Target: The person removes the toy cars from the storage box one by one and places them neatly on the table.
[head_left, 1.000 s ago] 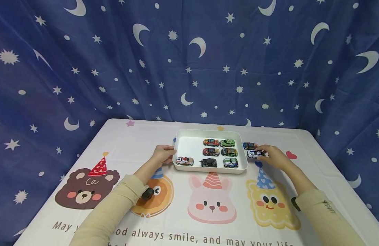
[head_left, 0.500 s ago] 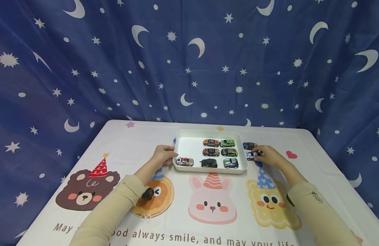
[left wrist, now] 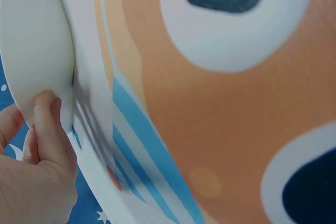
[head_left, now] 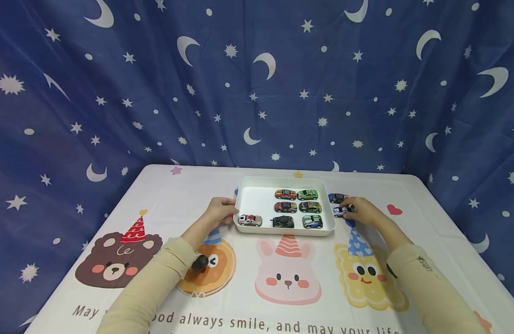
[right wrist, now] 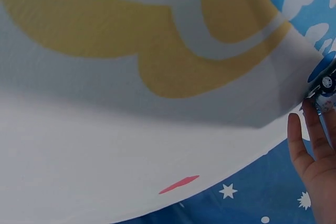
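Observation:
A white tray (head_left: pixel 257 197) sits mid-table, holding several toy cars, among them a black one (head_left: pixel 283 221) and a white-red one (head_left: pixel 250 220). My left hand (head_left: pixel 222 211) holds the tray's left end; in the left wrist view its fingers (left wrist: pixel 47 129) bend over the tray wall (left wrist: pixel 37 35). Just right of the tray, my right hand (head_left: pixel 362 211) pinches a white toy car (head_left: pixel 339 212) with dark blue markings. A dark blue toy car (head_left: pixel 337 198) stands right behind that one. The right wrist view shows the pinched car's wheel (right wrist: pixel 326 82) at the fingertips, partly cut off by the frame.
A white tablecloth (head_left: pixel 190 185) printed with cartoon faces and lettering covers the table. Behind it hangs a blue curtain (head_left: pixel 223 93) with moons and stars. The tray's left part shows bare floor behind the white-red car. A dark round thing (head_left: pixel 200 263) shows by the left sleeve.
My right hand has slid the white car a little left, closer to the tray's right wall and nearly in line with the dark blue car. The left hand stays on the tray.

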Action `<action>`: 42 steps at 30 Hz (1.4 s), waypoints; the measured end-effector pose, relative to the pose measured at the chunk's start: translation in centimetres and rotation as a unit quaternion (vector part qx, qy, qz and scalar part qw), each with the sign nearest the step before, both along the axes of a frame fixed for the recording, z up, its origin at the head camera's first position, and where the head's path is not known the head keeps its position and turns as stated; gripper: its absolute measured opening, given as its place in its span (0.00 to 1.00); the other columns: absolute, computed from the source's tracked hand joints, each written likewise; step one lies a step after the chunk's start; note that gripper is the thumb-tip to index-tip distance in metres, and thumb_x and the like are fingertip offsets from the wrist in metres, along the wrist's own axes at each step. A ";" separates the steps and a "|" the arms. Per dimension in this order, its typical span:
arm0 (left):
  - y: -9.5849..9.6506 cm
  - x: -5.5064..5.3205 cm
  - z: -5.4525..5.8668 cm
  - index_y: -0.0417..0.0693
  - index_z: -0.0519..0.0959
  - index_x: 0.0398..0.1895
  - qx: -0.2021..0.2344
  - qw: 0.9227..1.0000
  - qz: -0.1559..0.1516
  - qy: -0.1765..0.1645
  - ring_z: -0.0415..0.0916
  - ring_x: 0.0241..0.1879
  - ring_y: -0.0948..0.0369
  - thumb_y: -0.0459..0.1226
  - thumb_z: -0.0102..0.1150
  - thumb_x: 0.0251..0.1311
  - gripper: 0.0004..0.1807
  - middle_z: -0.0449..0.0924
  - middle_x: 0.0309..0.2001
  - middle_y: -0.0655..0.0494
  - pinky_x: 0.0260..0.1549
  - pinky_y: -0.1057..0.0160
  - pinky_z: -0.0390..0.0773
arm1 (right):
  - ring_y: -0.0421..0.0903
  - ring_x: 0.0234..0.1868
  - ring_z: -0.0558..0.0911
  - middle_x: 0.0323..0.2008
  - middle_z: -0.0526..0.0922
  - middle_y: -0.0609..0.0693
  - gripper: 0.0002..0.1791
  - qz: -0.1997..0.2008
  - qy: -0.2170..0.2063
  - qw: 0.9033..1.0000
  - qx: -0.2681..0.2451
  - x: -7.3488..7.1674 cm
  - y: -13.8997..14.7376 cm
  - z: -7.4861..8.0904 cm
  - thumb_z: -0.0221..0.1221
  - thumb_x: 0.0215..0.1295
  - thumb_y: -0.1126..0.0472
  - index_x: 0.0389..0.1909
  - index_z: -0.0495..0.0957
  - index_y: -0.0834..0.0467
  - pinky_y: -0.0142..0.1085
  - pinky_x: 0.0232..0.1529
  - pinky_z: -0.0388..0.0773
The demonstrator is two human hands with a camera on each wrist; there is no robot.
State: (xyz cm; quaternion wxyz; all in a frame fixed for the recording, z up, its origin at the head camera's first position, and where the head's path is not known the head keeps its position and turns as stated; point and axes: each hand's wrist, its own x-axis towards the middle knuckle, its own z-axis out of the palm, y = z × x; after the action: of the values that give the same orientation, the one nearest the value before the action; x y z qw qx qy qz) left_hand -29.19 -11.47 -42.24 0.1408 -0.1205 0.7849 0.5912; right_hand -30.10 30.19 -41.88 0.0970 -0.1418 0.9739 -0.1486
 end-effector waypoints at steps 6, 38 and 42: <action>0.1 0.0 -0.2 0.36 0.75 0.54 0.003 1.000 0.002 0.005 0.74 0.26 0.66 0.28 0.59 0.55 0.21 0.78 0.49 0.40 0.24 0.74 0.80 | 0.62 0.49 0.77 0.47 0.79 0.67 0.19 0.012 0.004 1.000 0.003 0.1 -0.1 0.2 0.63 0.58 0.66 0.50 0.76 0.69 0.57 0.55 0.74; 0.3 0.5 -0.2 0.32 0.73 0.56 0.014 0.999 0.009 0.041 0.71 0.22 0.67 0.27 0.56 0.57 0.21 0.78 0.49 0.37 0.17 0.77 0.70 | 0.60 0.46 0.79 0.48 0.80 0.65 0.19 0.088 0.095 0.990 -0.051 1.0 -6.4 4.7 0.62 0.58 0.69 0.51 0.76 0.69 0.49 0.47 0.80; 0.3 0.6 -0.5 0.33 0.74 0.55 0.011 0.999 0.008 0.036 0.71 0.22 0.67 0.27 0.57 0.57 0.21 0.79 0.48 0.37 0.18 0.76 0.71 | 0.61 0.50 0.78 0.50 0.79 0.64 0.20 0.092 0.085 0.990 -0.064 1.5 -8.0 4.9 0.61 0.60 0.67 0.52 0.75 0.68 0.50 0.51 0.79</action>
State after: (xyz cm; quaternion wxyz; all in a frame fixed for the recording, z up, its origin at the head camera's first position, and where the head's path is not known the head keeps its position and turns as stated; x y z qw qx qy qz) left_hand -28.57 -11.15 -42.71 0.1088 -0.1042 0.7819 0.6050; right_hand -28.64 22.21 -37.00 0.0181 -0.2489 0.9498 -0.1885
